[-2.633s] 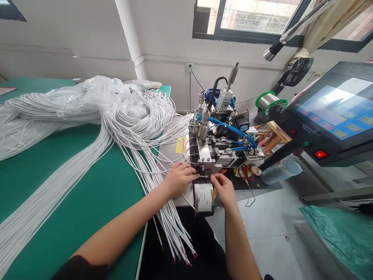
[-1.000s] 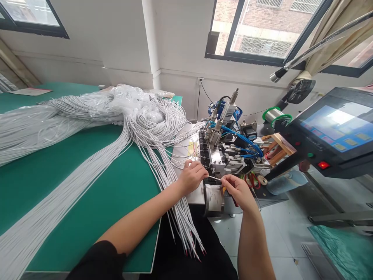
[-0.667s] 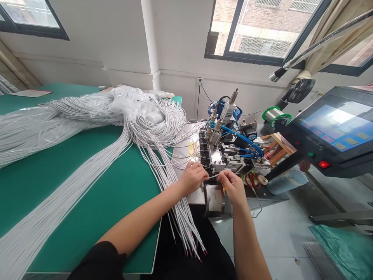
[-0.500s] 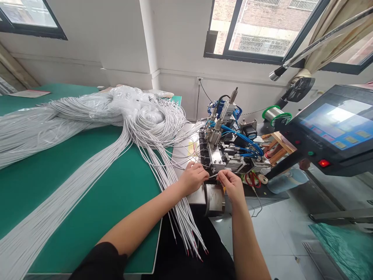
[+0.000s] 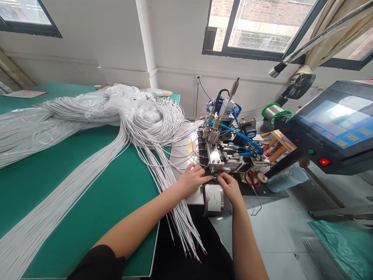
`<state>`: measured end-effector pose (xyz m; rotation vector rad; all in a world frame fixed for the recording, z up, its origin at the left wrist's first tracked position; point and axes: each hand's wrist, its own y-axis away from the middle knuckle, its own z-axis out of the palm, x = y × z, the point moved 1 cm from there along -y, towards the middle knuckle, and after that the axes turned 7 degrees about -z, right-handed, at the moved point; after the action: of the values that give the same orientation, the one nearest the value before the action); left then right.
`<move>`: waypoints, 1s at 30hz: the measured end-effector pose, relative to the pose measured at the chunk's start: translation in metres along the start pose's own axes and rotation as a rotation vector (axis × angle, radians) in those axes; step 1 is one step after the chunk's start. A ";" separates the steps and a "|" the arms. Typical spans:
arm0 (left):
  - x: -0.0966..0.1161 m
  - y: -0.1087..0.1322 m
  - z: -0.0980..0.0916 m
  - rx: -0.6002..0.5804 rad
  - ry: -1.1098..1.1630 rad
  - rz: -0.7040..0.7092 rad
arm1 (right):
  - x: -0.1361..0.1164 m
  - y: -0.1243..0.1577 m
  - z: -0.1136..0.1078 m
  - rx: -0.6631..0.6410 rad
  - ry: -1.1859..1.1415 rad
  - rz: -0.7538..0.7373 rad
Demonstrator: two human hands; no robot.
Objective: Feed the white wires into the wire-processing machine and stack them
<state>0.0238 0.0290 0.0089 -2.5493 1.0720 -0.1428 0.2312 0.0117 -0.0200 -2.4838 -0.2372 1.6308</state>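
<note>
At the front of a small metal machine [image 5: 215,155] with blue air hoses, both hands meet over a short bit of white cable [image 5: 215,178]. My left hand [image 5: 190,182] has its index finger stretched along the cable to the machine's edge, the other fingers curled in. From the right, my right hand [image 5: 231,187] pinches at the cable's end with thumb and index finger; the tip itself is hidden. Many loose white cables [image 5: 166,167] run from a large bundle and hang past my left forearm, some with red ends.
A green tabletop [image 5: 128,194] carries plastic-wrapped cable bundles [image 5: 81,107]. Right of the machine are a lit control screen [image 5: 339,120], a green-rimmed wire spool [image 5: 275,112] and red-handled scissors [image 5: 253,179]. A metal cylinder with a paper label [image 5: 214,198] sits below my hands.
My hands have come closer together, and less cable shows between them. My left index finger has straightened toward the right. The view has shifted slightly.
</note>
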 end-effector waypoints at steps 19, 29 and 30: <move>-0.005 0.002 0.004 0.100 0.097 -0.039 | 0.003 0.016 0.009 0.166 -0.273 0.167; -0.004 0.002 0.001 0.080 0.099 -0.325 | -0.058 0.070 -0.007 0.206 0.095 0.003; -0.004 0.001 -0.001 0.090 0.111 -0.330 | -0.066 0.077 -0.003 0.139 0.108 -0.035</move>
<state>0.0199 0.0308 0.0091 -2.6410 0.6555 -0.4126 0.2114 -0.0777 0.0227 -2.4391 -0.1471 1.4426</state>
